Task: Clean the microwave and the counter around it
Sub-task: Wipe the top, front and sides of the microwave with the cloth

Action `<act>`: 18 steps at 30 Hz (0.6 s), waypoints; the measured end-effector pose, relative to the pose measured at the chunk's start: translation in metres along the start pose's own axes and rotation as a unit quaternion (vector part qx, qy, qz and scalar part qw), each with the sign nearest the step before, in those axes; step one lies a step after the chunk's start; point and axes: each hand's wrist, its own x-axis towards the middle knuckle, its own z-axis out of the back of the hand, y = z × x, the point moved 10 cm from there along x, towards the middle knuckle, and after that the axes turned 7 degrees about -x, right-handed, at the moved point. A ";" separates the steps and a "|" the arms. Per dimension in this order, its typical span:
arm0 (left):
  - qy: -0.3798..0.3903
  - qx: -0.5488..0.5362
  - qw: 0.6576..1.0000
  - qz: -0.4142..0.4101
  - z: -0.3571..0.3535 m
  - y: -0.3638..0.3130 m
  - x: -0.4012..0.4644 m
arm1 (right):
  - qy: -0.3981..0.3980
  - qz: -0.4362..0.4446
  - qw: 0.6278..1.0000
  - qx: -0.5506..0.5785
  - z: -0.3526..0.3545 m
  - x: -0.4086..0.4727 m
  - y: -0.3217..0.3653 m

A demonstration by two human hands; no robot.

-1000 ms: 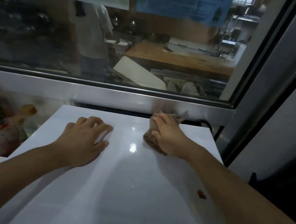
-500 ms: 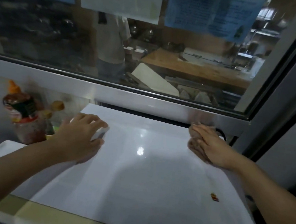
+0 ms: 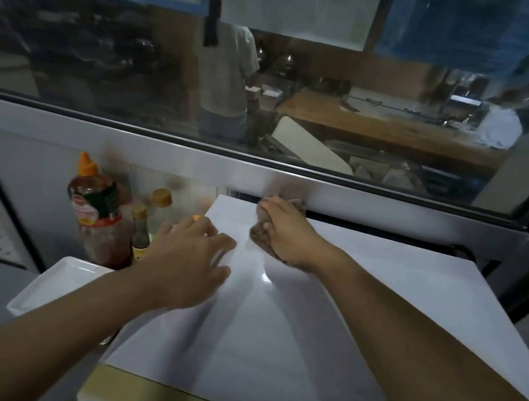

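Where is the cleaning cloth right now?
The brown cloth is bunched under the right hand at the back left of the microwave's white top, just below the window frame.

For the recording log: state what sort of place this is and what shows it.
Probably a food-service kitchen, at a pass window. Behind the window stands a person at a long wooden worktable. Sauce bottles stand beside the white microwave top, which the right hand wipes with a cloth.

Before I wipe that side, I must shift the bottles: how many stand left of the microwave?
3: the big sauce bottle leftmost, a small dark bottle beside it, a clear bottle behind. The left hand may hide more.
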 end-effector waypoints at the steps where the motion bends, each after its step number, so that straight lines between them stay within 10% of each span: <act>1: -0.005 0.008 1.000 -0.013 0.000 -0.001 -0.001 | 0.005 0.002 1.000 0.009 -0.002 0.006 0.006; 11: -0.010 -0.116 0.991 -0.072 0.012 0.027 -0.021 | -0.010 -0.141 0.990 0.014 0.013 -0.071 -0.081; 18: -0.034 -0.175 0.979 -0.100 0.015 0.025 -0.030 | -0.016 -0.051 0.999 0.010 -0.007 0.008 0.002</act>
